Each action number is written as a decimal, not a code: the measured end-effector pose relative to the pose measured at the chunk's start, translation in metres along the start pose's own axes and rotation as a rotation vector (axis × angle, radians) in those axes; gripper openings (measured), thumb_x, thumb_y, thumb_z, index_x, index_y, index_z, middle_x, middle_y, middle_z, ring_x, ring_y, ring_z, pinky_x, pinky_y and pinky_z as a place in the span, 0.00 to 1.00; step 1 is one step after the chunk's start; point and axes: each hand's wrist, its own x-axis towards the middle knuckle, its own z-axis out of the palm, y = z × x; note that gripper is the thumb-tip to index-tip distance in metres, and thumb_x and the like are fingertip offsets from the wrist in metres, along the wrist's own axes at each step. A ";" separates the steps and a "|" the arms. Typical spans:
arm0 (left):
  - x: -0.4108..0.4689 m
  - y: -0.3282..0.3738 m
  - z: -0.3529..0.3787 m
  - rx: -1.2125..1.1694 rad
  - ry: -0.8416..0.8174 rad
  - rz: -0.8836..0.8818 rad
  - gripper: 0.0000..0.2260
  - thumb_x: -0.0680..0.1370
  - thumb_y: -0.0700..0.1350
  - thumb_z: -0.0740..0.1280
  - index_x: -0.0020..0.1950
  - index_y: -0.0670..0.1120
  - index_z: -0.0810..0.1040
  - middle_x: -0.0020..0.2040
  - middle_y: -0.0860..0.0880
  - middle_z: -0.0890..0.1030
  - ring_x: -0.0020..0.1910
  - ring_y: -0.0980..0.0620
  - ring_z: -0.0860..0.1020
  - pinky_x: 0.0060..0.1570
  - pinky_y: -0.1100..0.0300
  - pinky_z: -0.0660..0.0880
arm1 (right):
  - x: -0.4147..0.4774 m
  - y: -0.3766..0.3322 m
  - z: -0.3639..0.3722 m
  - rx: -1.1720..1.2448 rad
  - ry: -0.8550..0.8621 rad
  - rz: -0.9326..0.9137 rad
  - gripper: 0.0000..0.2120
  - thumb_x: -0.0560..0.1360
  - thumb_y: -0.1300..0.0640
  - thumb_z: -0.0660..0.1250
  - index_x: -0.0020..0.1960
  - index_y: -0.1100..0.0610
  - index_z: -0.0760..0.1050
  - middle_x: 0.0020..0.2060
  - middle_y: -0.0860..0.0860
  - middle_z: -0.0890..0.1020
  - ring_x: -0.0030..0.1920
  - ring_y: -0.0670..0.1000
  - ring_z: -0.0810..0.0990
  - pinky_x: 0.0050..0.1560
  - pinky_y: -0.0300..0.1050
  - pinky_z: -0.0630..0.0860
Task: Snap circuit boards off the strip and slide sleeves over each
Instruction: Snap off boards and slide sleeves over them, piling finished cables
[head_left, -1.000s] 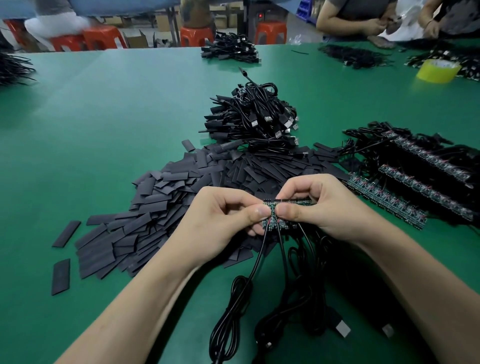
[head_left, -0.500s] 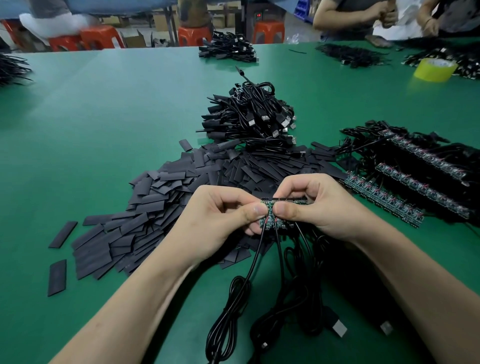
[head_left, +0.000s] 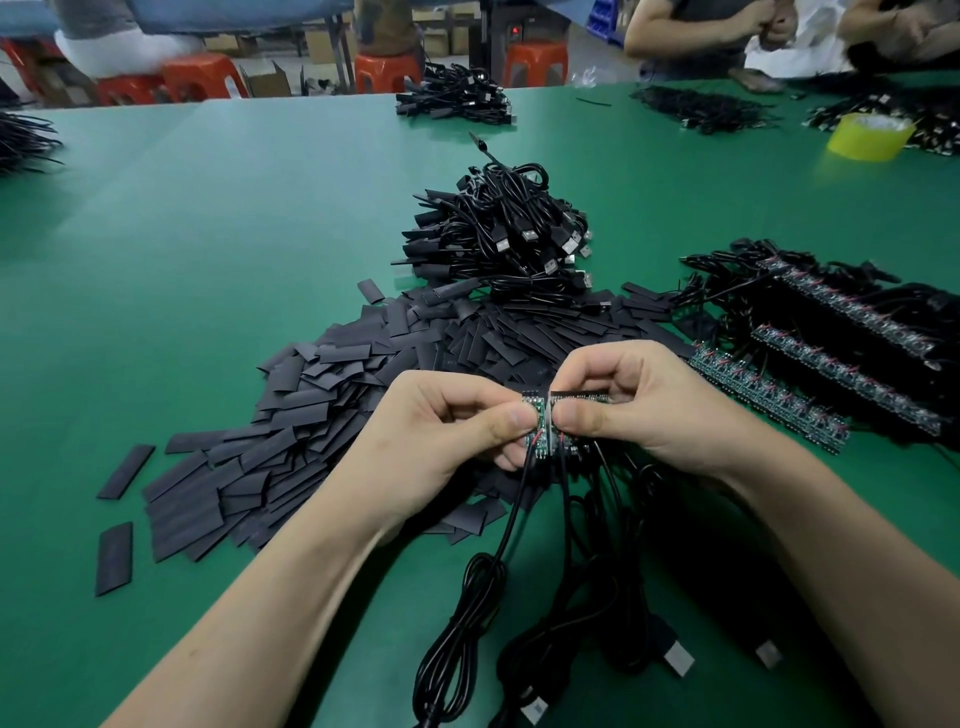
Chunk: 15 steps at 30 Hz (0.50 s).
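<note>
Black sleeves (head_left: 291, 447) lie heaped at left. Left hand (head_left: 441, 447) pinches the end circuit board (head_left: 535, 434); right hand (head_left: 644, 410) pinches the adjoining strip (head_left: 579, 397), a narrow gap between them, above the green table (head_left: 208, 234).

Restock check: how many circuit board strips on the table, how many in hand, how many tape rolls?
Green circuit board strips lying on green table: 3
Green circuit board strip pinched by left hand and right hand: 1
Yellow tape roll: 1
Total: 5
</note>
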 end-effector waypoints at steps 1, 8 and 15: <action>0.000 0.000 -0.001 0.000 0.019 0.003 0.04 0.72 0.43 0.73 0.40 0.45 0.87 0.33 0.45 0.84 0.32 0.55 0.81 0.37 0.66 0.78 | -0.001 -0.002 -0.005 -0.035 -0.003 0.025 0.06 0.67 0.50 0.77 0.40 0.51 0.84 0.36 0.47 0.85 0.37 0.42 0.80 0.42 0.32 0.75; -0.002 0.002 -0.007 0.015 0.119 0.115 0.04 0.72 0.47 0.75 0.40 0.48 0.88 0.34 0.49 0.85 0.34 0.57 0.82 0.39 0.68 0.78 | -0.027 -0.023 -0.056 -0.588 0.132 0.189 0.15 0.62 0.37 0.74 0.45 0.43 0.85 0.39 0.45 0.86 0.42 0.43 0.84 0.48 0.41 0.79; 0.002 -0.002 -0.007 0.233 0.267 0.276 0.03 0.74 0.45 0.74 0.42 0.51 0.86 0.40 0.54 0.83 0.41 0.57 0.79 0.44 0.64 0.72 | -0.008 -0.028 0.011 -0.685 0.170 -0.052 0.11 0.76 0.40 0.69 0.50 0.45 0.85 0.46 0.37 0.84 0.50 0.39 0.81 0.53 0.37 0.75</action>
